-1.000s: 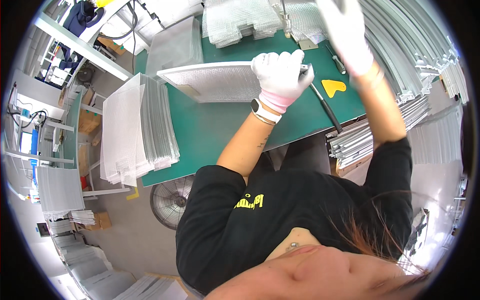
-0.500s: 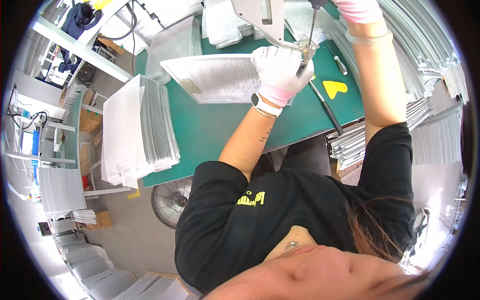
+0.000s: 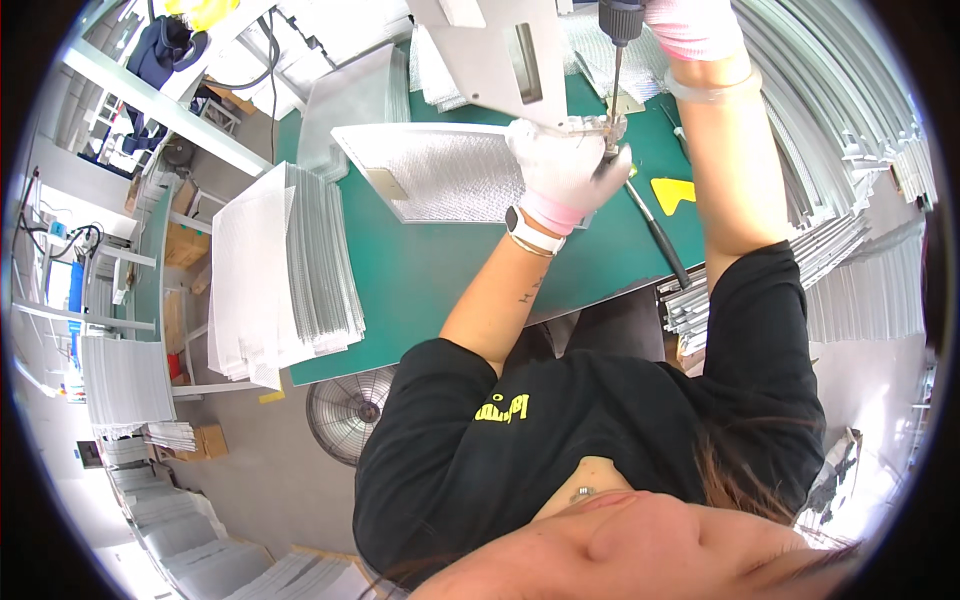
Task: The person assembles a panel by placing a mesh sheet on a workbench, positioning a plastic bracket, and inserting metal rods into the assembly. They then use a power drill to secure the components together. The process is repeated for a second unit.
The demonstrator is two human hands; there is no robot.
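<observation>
My left hand (image 3: 566, 172), in a white glove with a pink cuff, is closed at the right end of a framed silver mesh panel (image 3: 450, 175) that stands tilted on the green table. Small metal parts show at its fingertips, and a slotted light grey metal plate (image 3: 490, 75) hangs just above them. My right hand (image 3: 690, 25), gloved too, is at the top edge, its fingers partly cut off. It is on a power drill (image 3: 620, 20), of which only the dark chuck and long bit show. The bit points down to the metal parts by my left fingers.
On the green table (image 3: 450, 265) lie a hammer (image 3: 655, 232), a yellow scraper (image 3: 673, 194) and a screwdriver (image 3: 680, 128) partly behind my right forearm. Stacked mesh sheets (image 3: 255, 280) stand at the left. Metal profiles (image 3: 800, 140) line the right side. A floor fan (image 3: 350, 410) stands below.
The drill chuck has come lower into view, and my right hand has shifted left, its forearm now covering part of the screwdriver. The grey plate appears lower and larger. My left hand keeps its grip.
</observation>
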